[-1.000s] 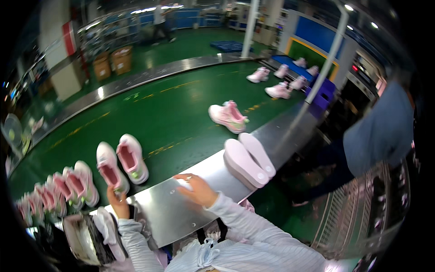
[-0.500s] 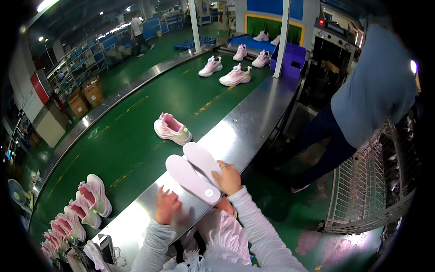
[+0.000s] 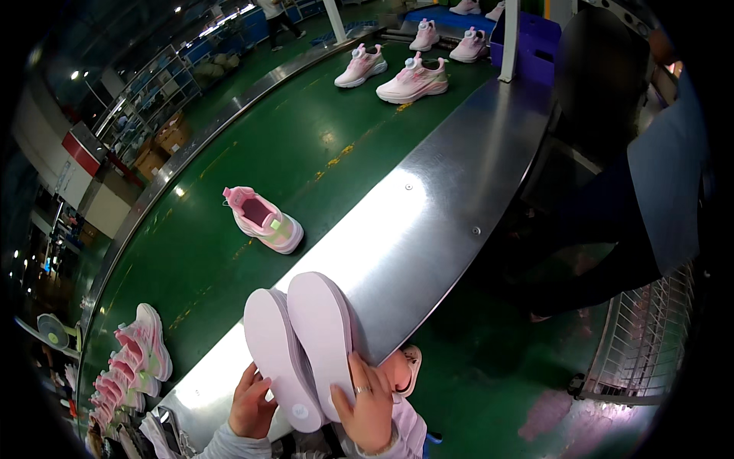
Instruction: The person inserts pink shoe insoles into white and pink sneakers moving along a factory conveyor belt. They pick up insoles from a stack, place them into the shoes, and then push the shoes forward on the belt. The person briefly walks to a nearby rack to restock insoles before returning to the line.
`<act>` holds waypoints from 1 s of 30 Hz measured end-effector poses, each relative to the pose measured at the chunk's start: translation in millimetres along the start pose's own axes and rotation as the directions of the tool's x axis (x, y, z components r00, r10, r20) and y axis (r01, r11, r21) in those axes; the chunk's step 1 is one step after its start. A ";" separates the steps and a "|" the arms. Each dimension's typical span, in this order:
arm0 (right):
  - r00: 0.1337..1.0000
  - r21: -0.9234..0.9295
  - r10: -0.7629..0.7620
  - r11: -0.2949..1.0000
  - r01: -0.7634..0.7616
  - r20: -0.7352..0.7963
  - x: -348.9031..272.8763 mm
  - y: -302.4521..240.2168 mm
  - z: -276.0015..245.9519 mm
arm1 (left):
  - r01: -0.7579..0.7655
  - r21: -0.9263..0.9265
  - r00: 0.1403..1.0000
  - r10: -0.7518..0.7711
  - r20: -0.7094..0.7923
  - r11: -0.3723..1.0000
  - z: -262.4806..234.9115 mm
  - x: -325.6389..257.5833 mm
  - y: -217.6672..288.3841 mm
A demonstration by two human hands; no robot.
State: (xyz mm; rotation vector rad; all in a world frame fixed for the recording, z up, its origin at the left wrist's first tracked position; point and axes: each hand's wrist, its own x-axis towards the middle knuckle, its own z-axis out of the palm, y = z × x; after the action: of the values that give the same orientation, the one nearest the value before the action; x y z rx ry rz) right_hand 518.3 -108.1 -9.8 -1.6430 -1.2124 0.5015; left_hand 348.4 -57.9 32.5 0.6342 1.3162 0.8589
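Observation:
Two stacks of pale pink insoles lie side by side over the metal table edge, the left stack (image 3: 274, 348) and the right stack (image 3: 317, 329). A round white sticker shows near the lower end of the left stack. My right hand (image 3: 365, 405) grips the lower part of the right stack, thumb on top and fingers along its outer side. My left hand (image 3: 254, 404) is at the lower left edge of the left stack, fingers curled against it. Ahead on the green belt stands a single pink and white sneaker (image 3: 264, 220), heel toward me.
The green conveyor belt (image 3: 306, 191) runs alongside the metal ledge (image 3: 428, 191). Several sneakers (image 3: 413, 80) stand at its far end, more (image 3: 141, 344) at the lower left. A purple bin (image 3: 535, 50) stands back right. Another person (image 3: 665, 168) and a wire cart (image 3: 642, 344) are at right.
The insoles have come nearer me and turned more upright in view. My left hand, apart from them before, is now against the left stack. My view has shifted.

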 end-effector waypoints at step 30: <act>0.181 0.920 0.977 0.174 -0.351 -0.116 -95.9 71.7 -248.8 | -0.650 0.491 0.250 -0.447 0.859 0.579 294.3 40.1 39.7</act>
State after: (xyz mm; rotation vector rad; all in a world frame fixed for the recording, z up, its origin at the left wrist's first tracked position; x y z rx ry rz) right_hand 706.2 -309.4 11.3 -1.3042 0.6513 0.7140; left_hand 632.2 18.2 91.1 1.7368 0.2878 -0.3100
